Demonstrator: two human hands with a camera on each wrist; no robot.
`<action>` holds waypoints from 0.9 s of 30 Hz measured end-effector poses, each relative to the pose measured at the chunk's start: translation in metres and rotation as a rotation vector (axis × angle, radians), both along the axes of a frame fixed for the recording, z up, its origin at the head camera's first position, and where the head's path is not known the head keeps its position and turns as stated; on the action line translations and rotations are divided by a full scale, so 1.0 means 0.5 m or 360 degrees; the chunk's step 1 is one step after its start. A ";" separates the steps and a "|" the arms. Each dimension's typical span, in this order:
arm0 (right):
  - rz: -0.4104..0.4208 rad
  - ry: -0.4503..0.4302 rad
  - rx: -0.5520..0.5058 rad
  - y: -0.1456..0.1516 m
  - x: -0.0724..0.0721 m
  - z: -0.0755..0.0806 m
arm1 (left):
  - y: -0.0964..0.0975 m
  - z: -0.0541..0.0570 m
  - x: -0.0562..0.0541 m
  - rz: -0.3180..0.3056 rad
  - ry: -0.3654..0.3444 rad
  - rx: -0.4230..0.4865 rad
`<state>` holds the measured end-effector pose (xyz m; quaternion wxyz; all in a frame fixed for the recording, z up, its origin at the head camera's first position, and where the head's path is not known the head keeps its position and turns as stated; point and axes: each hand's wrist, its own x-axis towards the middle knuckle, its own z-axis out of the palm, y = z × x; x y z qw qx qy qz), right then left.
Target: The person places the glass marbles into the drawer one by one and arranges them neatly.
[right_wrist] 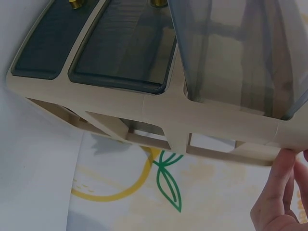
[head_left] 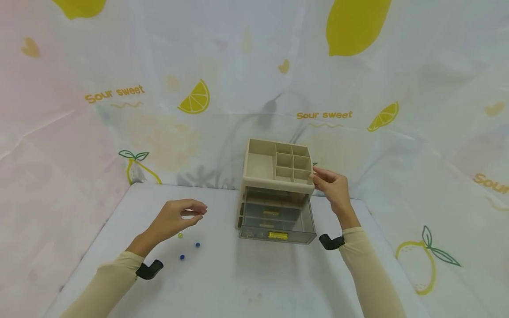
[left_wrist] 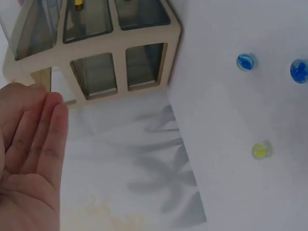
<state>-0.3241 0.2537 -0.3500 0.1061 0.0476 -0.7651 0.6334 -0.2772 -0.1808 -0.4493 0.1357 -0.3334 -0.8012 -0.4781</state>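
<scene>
A beige desktop drawer organizer [head_left: 278, 182] stands at the back of the table, with an open compartment tray on top. Its uppermost smoky clear drawer [head_left: 278, 236] is pulled out towards the front, and two lower drawers are closed. My right hand [head_left: 333, 187] holds the organizer at its upper right edge; in the right wrist view its fingertips [right_wrist: 286, 156] meet the beige frame. My left hand [head_left: 179, 217] hovers left of the organizer, thumb near the loosely bent fingers, nothing visible between them. Near it on the table lie two blue marbles [head_left: 197, 244] and a yellow-green marble [head_left: 180, 235].
The white table [head_left: 214, 282] meets a lemon-printed cloth backdrop [head_left: 238, 66] behind the organizer and at both sides. Each wrist carries a black camera mount, such as the left mount [head_left: 150, 269]. Side openings of the organizer [left_wrist: 120, 89] show in the left wrist view.
</scene>
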 end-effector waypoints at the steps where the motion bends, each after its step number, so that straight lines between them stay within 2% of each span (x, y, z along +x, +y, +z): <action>1: -0.0001 -0.0001 -0.0007 0.000 0.000 0.000 | -0.005 -0.007 -0.002 0.0018 -0.0040 -0.0029; 4: -0.0011 0.0000 -0.0011 0.003 -0.005 -0.006 | -0.022 -0.028 -0.005 0.0074 -0.0207 -0.0132; 5: -0.0019 -0.0002 -0.0011 0.004 -0.007 -0.007 | -0.031 -0.042 -0.011 0.0084 -0.0246 -0.0153; 7: -0.0021 -0.0007 -0.0019 0.002 -0.004 -0.003 | -0.043 -0.058 -0.015 0.0100 -0.0265 -0.0183; 12: -0.0021 0.0012 -0.0042 0.010 -0.020 -0.021 | -0.063 -0.085 -0.018 0.0152 -0.0269 -0.0221; 18: -0.0024 0.0048 -0.0017 0.013 -0.028 -0.034 | -0.082 -0.108 -0.014 0.0181 -0.0329 -0.0281; 27: -0.0044 0.0062 0.0002 0.014 -0.026 -0.033 | -0.110 -0.120 -0.008 0.0454 -0.0346 -0.0460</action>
